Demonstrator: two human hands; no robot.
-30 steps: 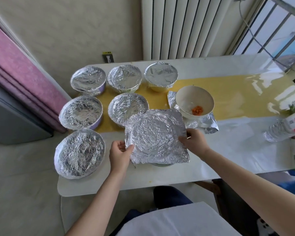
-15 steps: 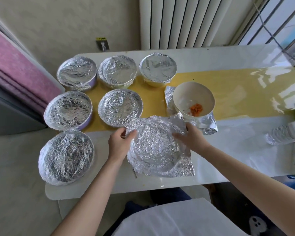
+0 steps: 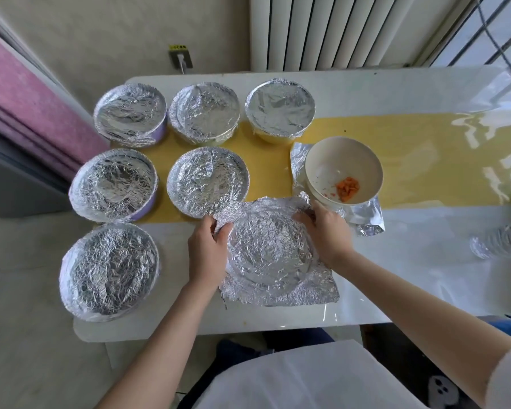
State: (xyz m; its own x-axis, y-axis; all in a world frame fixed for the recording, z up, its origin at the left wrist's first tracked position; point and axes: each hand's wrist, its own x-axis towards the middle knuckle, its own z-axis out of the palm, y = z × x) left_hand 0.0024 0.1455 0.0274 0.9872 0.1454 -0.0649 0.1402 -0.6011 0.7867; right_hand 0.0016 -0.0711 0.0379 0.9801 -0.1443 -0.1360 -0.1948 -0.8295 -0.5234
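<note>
Foil sheet (image 3: pixel 270 255) is pinched by left hand (image 3: pixel 207 256) and right hand (image 3: pixel 328 233) beside six wrapped bowls (image 3: pixel 208 181).

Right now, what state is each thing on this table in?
foil sheet: partly moulded over something round, near corners flat.
six bowls at left: foil-covered.
cream bowl: uncovered, orange bits inside.
left hand: pinches the foil sheet.
right hand: grips the foil sheet.
</note>
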